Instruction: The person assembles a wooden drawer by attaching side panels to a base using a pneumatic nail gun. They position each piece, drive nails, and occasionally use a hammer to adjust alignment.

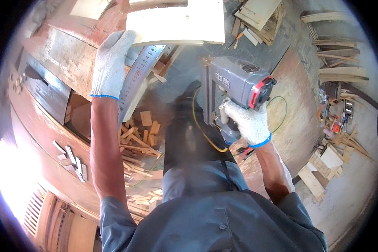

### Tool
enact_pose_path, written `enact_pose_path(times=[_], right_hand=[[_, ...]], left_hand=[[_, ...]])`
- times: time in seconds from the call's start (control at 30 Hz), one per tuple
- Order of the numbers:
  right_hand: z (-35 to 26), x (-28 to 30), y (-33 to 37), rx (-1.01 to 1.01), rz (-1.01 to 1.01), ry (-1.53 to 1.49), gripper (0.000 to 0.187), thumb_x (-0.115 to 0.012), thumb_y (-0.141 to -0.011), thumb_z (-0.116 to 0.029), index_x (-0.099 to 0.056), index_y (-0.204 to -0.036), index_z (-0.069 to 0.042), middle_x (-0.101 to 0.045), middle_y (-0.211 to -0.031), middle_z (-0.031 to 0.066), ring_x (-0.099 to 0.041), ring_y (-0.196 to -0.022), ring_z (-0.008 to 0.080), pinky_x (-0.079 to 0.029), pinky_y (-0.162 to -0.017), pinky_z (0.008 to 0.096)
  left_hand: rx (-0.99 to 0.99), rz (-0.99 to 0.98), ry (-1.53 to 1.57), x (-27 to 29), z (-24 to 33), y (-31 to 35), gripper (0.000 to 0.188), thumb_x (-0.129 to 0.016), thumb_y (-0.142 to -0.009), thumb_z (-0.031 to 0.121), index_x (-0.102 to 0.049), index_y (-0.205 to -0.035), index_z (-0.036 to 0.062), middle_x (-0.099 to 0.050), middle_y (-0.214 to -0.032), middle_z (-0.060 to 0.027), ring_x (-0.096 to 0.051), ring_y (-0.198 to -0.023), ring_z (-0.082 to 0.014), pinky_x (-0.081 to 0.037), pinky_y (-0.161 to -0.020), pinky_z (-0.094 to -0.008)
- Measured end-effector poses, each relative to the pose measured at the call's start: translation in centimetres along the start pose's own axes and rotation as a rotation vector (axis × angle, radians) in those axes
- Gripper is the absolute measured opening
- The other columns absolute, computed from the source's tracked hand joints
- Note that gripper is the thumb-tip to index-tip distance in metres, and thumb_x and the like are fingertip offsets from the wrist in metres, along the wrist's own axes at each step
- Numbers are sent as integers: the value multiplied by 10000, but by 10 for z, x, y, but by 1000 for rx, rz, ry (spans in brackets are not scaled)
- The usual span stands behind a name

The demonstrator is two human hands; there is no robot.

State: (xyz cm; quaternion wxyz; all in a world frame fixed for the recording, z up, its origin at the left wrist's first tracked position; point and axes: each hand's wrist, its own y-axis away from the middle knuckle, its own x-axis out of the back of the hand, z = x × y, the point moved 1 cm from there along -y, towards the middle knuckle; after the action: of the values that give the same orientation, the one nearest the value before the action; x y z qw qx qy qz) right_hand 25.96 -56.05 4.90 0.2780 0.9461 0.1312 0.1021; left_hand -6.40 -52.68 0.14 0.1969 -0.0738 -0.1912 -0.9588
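My left hand (112, 63), in a white knit glove with a blue cuff, grips the near left corner of a pale wooden board (176, 26). The board is brightly lit, and part of the hold is hidden beneath its edge. Below that hand, a steel ruler (141, 69) slants down beside a strip of wood. My right hand (248, 122), gloved alike, is wrapped round the handle of a grey nail gun (235, 82) with a red-trimmed end. The nail gun stands right of the board, apart from it. A yellow-green air hose (199, 122) loops near its handle.
A wide saw blade (46, 86) lies on the wooden bench (67, 46) at left, with metal pieces (76, 164) nearer me. Wood offcuts (140, 138) heap by my legs. Stacked boards (260, 14) lie far right; tools (338, 113) and planks (313, 182) lie along the right.
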Motion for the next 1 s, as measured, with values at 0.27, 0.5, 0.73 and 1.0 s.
enact_pose_path(times=[0.27,0.5,0.73,1.0], right_hand=[[-2,-12,-20,83,-13,19,334,-661,-896,-38,-648,-1219,46,-678,-768,71,-636,-659,158,-511,-633,316],[-9,-14,-16,40,25,-68,319,-651,-906,-23,-646,-1217,48,-676,-790,83,-638,-664,172,-514,-636,326],[-13,-9,-18,74,-14,15,319,-625,-906,-20,-651,-1216,53,-672,-773,69,-634,-668,160,-505,-644,314],[-18,12,-5,12,-21,52,292,-718,-870,-24,-678,-1156,23,-716,-921,89,-687,-807,181,-552,-737,332]], left_hand=[[36,10,31,1,-6,-5,339,-655,-1021,340,-753,-1170,52,-676,-843,5,-572,-746,-89,-494,-716,-262],[16,5,38,0,-4,-2,361,-655,-1014,345,-751,-1180,39,-669,-888,-14,-568,-799,-98,-481,-745,-264],[36,-2,44,0,0,0,358,-657,-1004,345,-753,-1176,45,-658,-882,-18,-572,-808,-110,-485,-758,-280],[8,-28,-14,7,-2,-2,375,-647,-1004,350,-758,-1163,28,-686,-900,-31,-593,-825,-126,-493,-787,-291]])
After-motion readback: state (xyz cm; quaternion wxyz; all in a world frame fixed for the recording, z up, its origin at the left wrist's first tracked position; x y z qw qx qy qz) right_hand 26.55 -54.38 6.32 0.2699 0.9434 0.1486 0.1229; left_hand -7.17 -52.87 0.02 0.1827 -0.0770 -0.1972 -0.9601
